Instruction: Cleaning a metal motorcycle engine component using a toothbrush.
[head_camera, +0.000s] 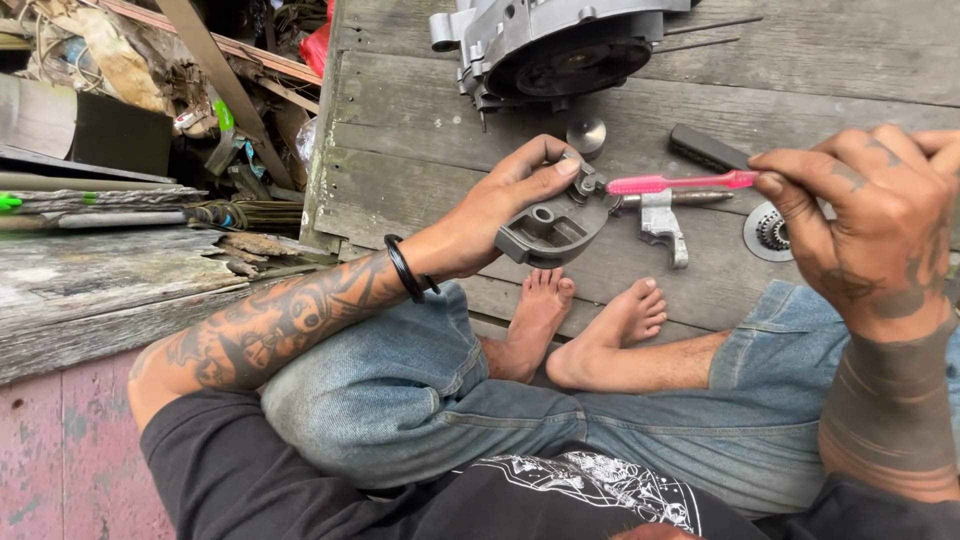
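Note:
My left hand (500, 205) grips a small grey metal cover part (555, 228), holding it above my bare feet. My right hand (865, 215) pinches the handle end of a pink toothbrush (680, 183). The brush head points left and touches the top edge of the grey part. A black band sits on my left wrist. I sit cross-legged in blue jeans at the edge of a wooden platform (400, 150).
A large grey engine casing (555, 45) lies at the platform's far side. Near it are a round metal cap (586, 135), a black bar (708, 150), a metal lever piece (662, 225) and a small gear (770, 232). Scrap wood and clutter fill the left.

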